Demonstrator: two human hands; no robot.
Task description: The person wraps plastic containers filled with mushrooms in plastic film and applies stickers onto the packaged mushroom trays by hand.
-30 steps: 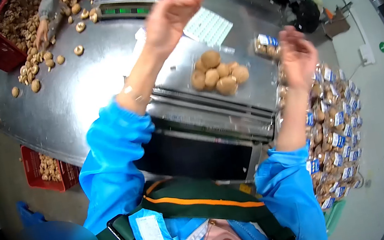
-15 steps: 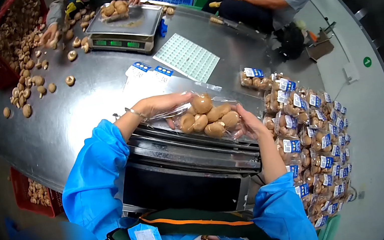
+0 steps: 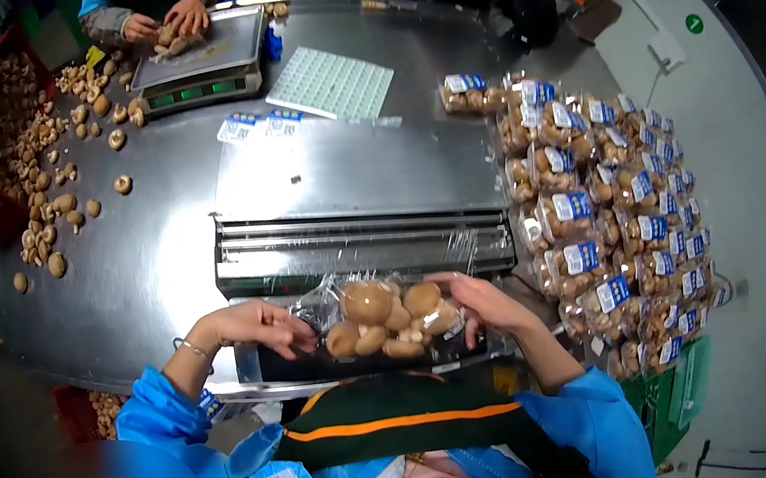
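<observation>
Brown mushrooms (image 3: 386, 315) in clear film (image 3: 321, 302) lie between the grips, left hand (image 3: 268, 328) and right hand (image 3: 490, 306) each holding film.

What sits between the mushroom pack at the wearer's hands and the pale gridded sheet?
The head view shows long metal rails just beyond the mushroom pack, then a flat metal plate reaching towards the gridded sheet.

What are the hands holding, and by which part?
The film-wrapped mushrooms: left hand at the loose film of the left end, right hand at the right end.
</observation>
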